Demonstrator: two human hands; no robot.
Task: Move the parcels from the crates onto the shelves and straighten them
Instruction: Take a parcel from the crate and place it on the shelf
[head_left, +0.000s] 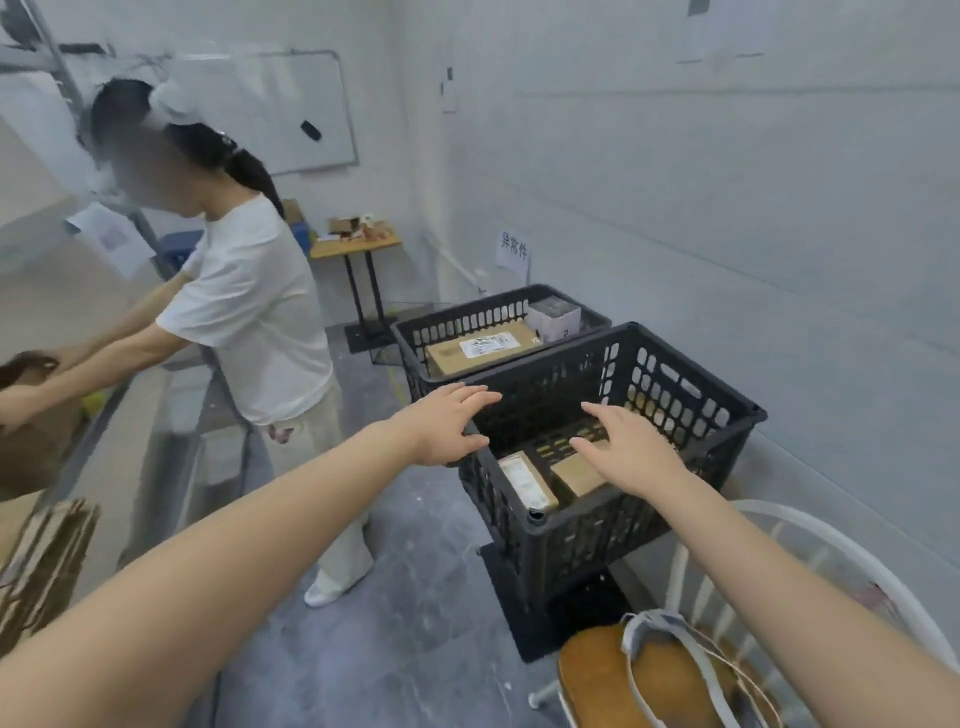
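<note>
Two boxes (550, 480) lie at the bottom of the near crate (613, 525). Left hand (447, 426) spread, empty, at the crate's 9 o'clock rim. Right hand (634, 452) spread, empty, above the boxes. Boxes appear stiff cardboard, probably light: grip opposite sides.

The grey, dust-streaked concrete floor (415, 597) carries two black slotted plastic crates. The near crate (623, 530) stands under both open grips; the far crate (467, 312) sits just beyond them, touching it. A white wooden chair (810, 535) stands right of the right grip.
</note>
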